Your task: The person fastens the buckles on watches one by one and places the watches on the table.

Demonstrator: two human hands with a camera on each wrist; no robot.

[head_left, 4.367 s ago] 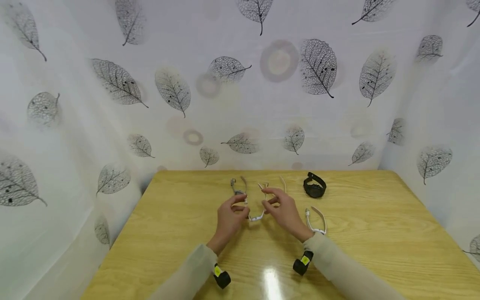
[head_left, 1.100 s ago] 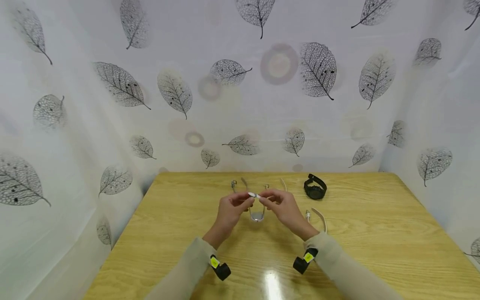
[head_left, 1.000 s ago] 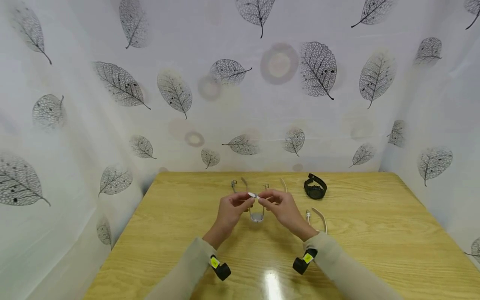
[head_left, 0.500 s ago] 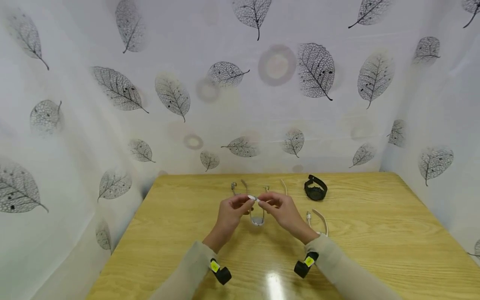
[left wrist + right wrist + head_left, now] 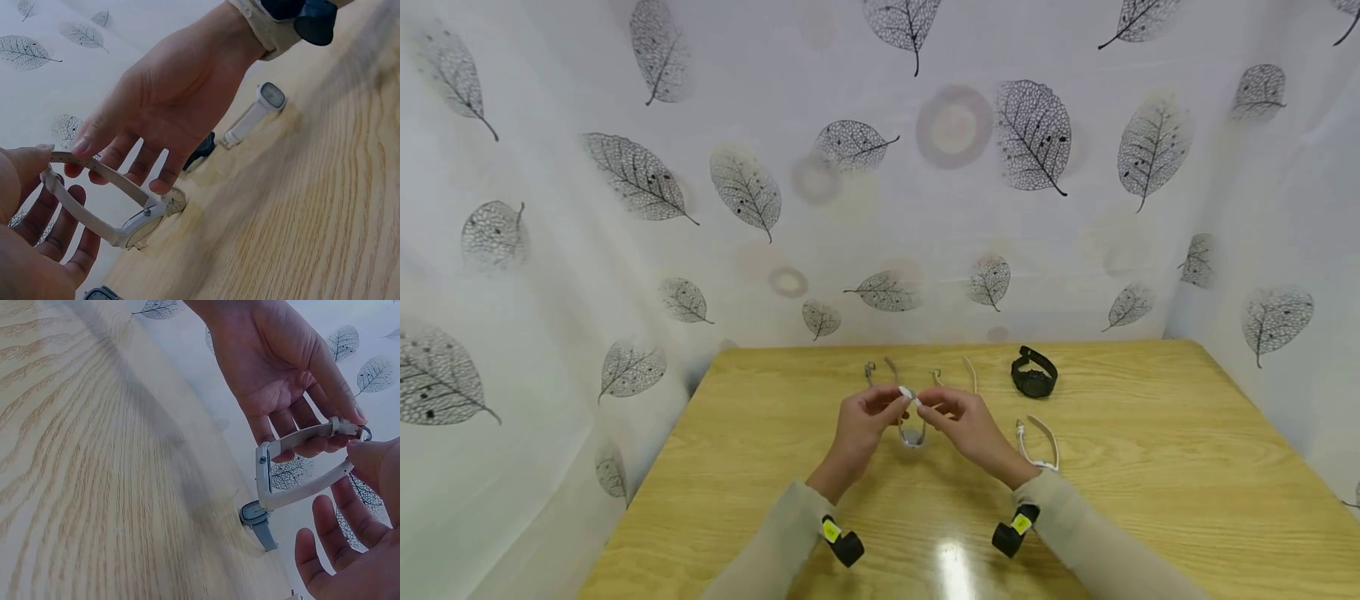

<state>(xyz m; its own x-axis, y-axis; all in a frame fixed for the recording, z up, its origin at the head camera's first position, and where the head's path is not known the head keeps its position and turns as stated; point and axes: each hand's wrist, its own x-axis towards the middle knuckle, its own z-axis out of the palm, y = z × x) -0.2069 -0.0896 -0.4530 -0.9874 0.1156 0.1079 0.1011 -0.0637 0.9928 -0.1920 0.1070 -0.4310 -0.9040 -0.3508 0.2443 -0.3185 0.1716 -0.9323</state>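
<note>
Both hands hold a white wristwatch [image 5: 913,438] above the table, its face hanging lowest and its strap bent up into a loop. My left hand [image 5: 859,427] pinches the buckle side between thumb and forefinger; the small buckle [image 5: 365,432] shows at its fingertips in the right wrist view. Opposite, my right hand [image 5: 967,423] pinches the strap's holed end, with the thumb on it. The two strap ends meet between the fingertips. In the left wrist view the inner side of the holed strap [image 5: 115,178] shows. The remaining fingers of each hand are loosely bent.
A black watch [image 5: 1033,382] stands at the back right. Nearer, by the right wrist, stands another white watch [image 5: 1043,462]. Behind the hands are a blue-grey watch [image 5: 254,514] and a pale watch strap [image 5: 972,375]. A leaf-printed curtain [image 5: 880,217] borders the wooden table [image 5: 760,467].
Earlier the strap ends stood apart, one in each hand; then they came together at the fingertips. Over the last second the hands barely move, and the strap end tilts slightly.
</note>
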